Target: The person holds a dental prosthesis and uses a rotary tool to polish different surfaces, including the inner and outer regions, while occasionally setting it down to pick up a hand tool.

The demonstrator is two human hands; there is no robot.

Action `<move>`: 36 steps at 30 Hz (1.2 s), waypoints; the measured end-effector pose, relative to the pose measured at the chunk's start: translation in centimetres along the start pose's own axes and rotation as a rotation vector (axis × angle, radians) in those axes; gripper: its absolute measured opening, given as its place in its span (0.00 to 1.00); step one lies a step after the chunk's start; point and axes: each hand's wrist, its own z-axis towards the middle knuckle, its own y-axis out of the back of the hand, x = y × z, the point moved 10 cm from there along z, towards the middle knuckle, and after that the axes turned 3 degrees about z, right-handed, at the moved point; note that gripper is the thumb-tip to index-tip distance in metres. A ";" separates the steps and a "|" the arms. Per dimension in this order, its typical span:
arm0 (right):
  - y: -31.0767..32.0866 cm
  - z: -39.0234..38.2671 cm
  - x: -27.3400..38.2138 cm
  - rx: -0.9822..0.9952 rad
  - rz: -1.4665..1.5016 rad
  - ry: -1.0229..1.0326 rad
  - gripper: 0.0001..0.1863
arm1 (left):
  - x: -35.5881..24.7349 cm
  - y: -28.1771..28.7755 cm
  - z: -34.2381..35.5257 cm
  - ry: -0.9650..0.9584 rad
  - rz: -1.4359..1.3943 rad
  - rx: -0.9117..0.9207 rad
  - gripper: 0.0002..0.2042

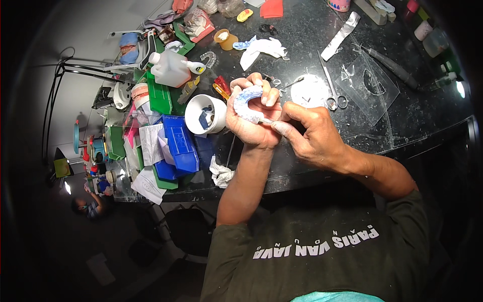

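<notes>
Over a cluttered dark worktop (302,151), the left hand (249,121) curls closed around a pale blue-white, horseshoe-shaped dental cast (247,103), arch bowed leftward, while the right hand (314,138) pinches a thin tool (265,121) against its lower right end.

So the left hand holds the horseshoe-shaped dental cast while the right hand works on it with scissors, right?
Not quite. In the head view the left hand does hold the horseshoe-shaped dental cast, but the right hand works on it with a thin stick-like tool. The scissors lie on the dark benchtop.
</notes>
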 end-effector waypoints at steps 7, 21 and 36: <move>1.1 0.1 0.7 -0.001 -0.088 0.121 0.09 | -0.1 0.7 0.3 0.058 -0.078 -0.049 0.10; 0.8 1.2 4.2 -0.097 -0.188 0.444 0.24 | 0.7 1.2 -2.7 0.235 0.233 -0.229 0.10; -20.2 4.0 14.8 0.582 -0.328 0.629 0.23 | -21.5 4.5 -14.0 -0.478 0.378 -0.707 0.11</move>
